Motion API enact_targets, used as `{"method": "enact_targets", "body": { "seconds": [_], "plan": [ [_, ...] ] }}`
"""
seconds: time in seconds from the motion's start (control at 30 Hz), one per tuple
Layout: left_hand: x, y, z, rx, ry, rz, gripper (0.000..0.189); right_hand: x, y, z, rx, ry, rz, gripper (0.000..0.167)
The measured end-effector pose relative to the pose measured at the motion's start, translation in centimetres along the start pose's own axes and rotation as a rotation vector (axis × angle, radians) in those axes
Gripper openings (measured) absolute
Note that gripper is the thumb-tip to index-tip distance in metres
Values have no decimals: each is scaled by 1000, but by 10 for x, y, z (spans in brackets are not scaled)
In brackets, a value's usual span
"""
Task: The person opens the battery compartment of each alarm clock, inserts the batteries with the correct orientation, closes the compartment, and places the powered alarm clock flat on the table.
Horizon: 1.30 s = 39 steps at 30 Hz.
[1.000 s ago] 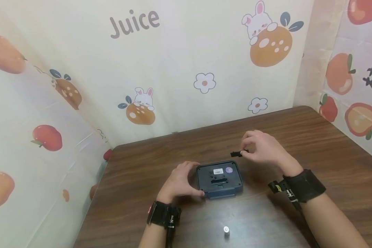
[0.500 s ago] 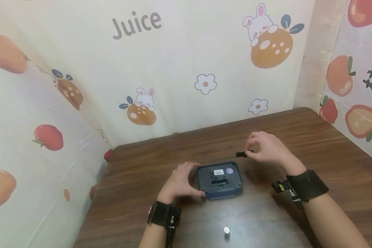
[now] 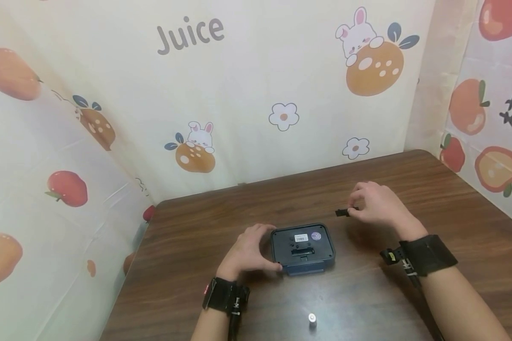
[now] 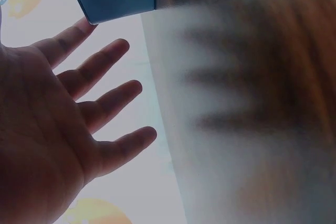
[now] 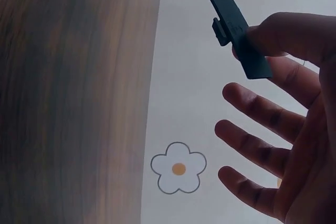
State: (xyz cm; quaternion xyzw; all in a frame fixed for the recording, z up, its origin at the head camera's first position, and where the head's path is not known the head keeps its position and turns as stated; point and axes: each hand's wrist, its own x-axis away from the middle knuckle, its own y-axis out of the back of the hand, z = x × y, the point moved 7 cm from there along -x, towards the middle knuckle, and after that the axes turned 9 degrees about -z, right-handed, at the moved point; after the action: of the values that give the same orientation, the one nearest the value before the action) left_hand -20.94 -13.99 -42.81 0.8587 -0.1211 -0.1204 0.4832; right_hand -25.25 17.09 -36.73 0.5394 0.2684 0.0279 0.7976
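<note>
A dark blue clock (image 3: 303, 244) lies face down on the table, its back with a barcode label, a round purple sticker and an uncovered battery slot (image 3: 303, 251) turned up. My left hand (image 3: 248, 247) holds its left side, thumb at the front corner and index finger at the back corner. In the left wrist view the other fingers (image 4: 113, 103) stretch out free beside it. Right of the clock, my right hand (image 3: 377, 204) pinches a small black battery cover (image 5: 240, 38) between thumb and index finger, above the table. The remaining fingers are spread.
A small battery (image 3: 312, 320) stands upright near the front of the wooden table (image 3: 196, 213). Curtains (image 3: 247, 61) printed with fruit and rabbits close off the back and both sides. Each wrist wears a black strap (image 3: 428, 255) with a camera and cable.
My right hand has moved to the right, away from the clock, with the battery cover in its pinch. The left hand and the clock stay in place.
</note>
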Motion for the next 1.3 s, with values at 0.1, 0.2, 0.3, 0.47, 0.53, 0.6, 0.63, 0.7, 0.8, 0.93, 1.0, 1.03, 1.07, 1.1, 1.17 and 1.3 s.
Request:
{"method": "enact_targets", "body": {
  "seconds": [0.1,0.2,0.3,0.47,0.53,0.6,0.63,0.7,0.8,0.93,1.0,1.03,1.07,1.1,1.17,1.3],
  "plan": [
    [0,0,-1,5,4,4,92,1,-2,-5,1,-20,16,5],
    [1,0,-1,5,7,8,92,2,-5,-10,5,-37,31,4],
    [1,1,-1,6,3,10,92,2,-9,-18,3,-50,49,4],
    [1,1,-2,16,1,14,92,4,-16,-31,-3,-81,66,4],
    [0,0,-1,19,2,16,92,5,-19,-35,-9,-88,72,4],
    [0,0,-1,19,3,18,93,5,-20,-38,-14,-90,76,5],
    [0,0,-1,16,3,19,93,5,-21,-38,-19,-91,78,5],
    [0,0,-1,11,2,20,93,6,-22,-40,-26,-93,85,5],
    [0,1,-2,4,-2,21,94,7,-25,-43,-34,-111,95,5],
    [-1,1,-3,0,-6,22,94,9,-28,-47,-53,-138,109,6],
    [-1,1,-3,1,-7,22,94,9,-31,-49,-60,-151,114,6],
    [-1,1,-3,0,-7,21,94,10,-32,-50,-63,-154,118,6],
    [-1,2,-3,-1,-7,20,94,10,-33,-51,-64,-156,122,6],
    [-1,2,-3,-2,-6,19,94,10,-34,-51,-66,-158,126,6],
    [-1,1,-3,-6,-6,19,93,11,-36,-53,-69,-166,134,7],
    [-2,0,-2,-14,-13,20,93,12,-38,-56,-79,-179,144,6]
  ]
}}
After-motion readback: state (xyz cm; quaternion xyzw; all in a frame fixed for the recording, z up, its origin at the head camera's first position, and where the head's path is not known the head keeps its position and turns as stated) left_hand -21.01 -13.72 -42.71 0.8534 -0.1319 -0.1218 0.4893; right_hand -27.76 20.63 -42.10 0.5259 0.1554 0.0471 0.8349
